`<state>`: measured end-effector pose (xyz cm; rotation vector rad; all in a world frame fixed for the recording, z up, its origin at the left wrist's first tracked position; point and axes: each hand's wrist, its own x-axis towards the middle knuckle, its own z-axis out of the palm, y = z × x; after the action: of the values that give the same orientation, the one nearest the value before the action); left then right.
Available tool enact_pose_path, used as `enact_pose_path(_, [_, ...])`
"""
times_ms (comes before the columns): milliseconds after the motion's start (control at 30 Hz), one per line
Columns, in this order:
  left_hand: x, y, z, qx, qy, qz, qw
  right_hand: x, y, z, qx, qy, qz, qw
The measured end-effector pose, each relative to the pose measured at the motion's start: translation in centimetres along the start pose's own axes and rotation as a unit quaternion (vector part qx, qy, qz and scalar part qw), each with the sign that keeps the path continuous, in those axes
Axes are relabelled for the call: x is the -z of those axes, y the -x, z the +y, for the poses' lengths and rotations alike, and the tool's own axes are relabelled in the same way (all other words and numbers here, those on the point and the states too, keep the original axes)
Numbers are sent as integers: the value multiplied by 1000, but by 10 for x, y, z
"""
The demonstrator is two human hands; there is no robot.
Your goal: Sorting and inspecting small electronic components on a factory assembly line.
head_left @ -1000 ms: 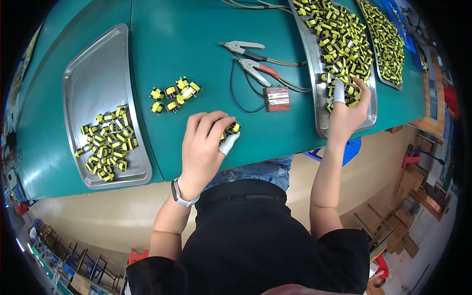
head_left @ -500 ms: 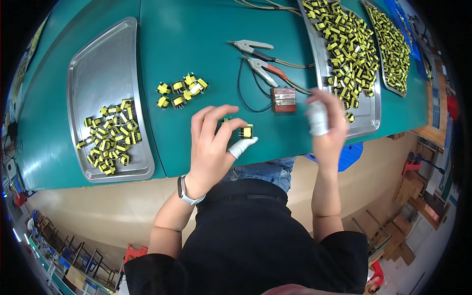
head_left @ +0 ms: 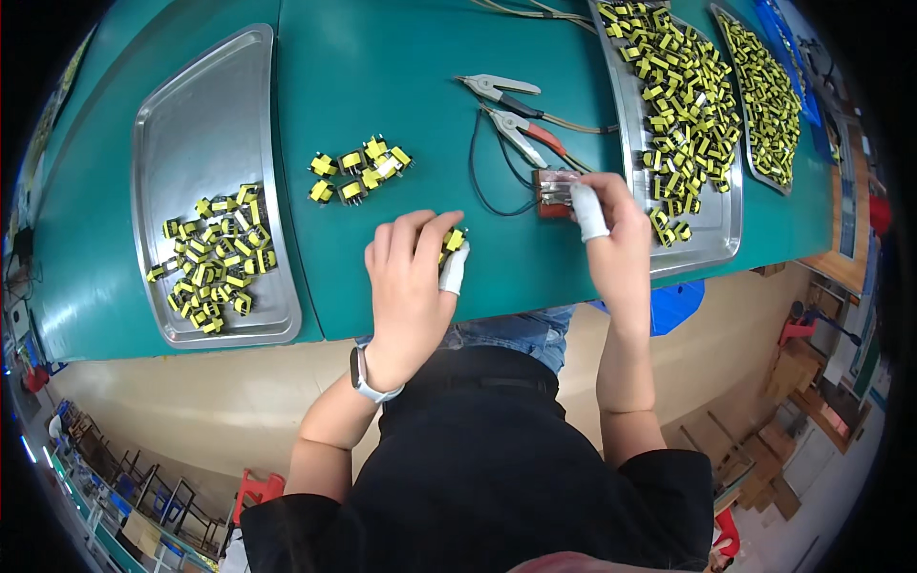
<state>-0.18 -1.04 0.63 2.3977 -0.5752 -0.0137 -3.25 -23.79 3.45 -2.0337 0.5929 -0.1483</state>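
My left hand (head_left: 409,258) is closed over the green tabletop, holding a small yellow-and-black transformer (head_left: 455,239) between its fingers and white-covered thumb. Part of that piece is hidden by the fingers. My right hand (head_left: 614,224), its thumb also covered in white, is at the right side of a small brown block with a shiny metal top (head_left: 551,197). The right fingertips are bent together over the block's edge, and whatever they may hold is hidden. Beyond my left hand, several more transformers (head_left: 351,162) lie in a loose cluster.
A metal tray (head_left: 205,95) with a transformer pile is on the left. Another full tray (head_left: 702,234) lies right, with a further one (head_left: 769,115) beyond it. Two clip leads, one black-handled (head_left: 506,91) and one red-handled (head_left: 521,134), rest behind the block, with cables around them.
My right hand has moved left from beside the right tray to the block. My left fingers have drawn in around the transformer, which has shifted left and turned.
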Motion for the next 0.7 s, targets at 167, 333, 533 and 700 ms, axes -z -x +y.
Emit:
enact_pose_path(167, [4,-15,0,-47,48,-59,996,2,-10,5,-3,90,16,996])
enact_pose_path(333, [1,-18,0,-59,48,-65,995,11,-13,8,-51,96,-35,993])
enact_pose_path(533, [5,-19,7,-75,174,-6,982,10,-5,6,-59,-233,-133,962])
enact_pose_path(700, [7,-19,15,-97,255,19,962,-19,11,10,-150,-484,-296,809])
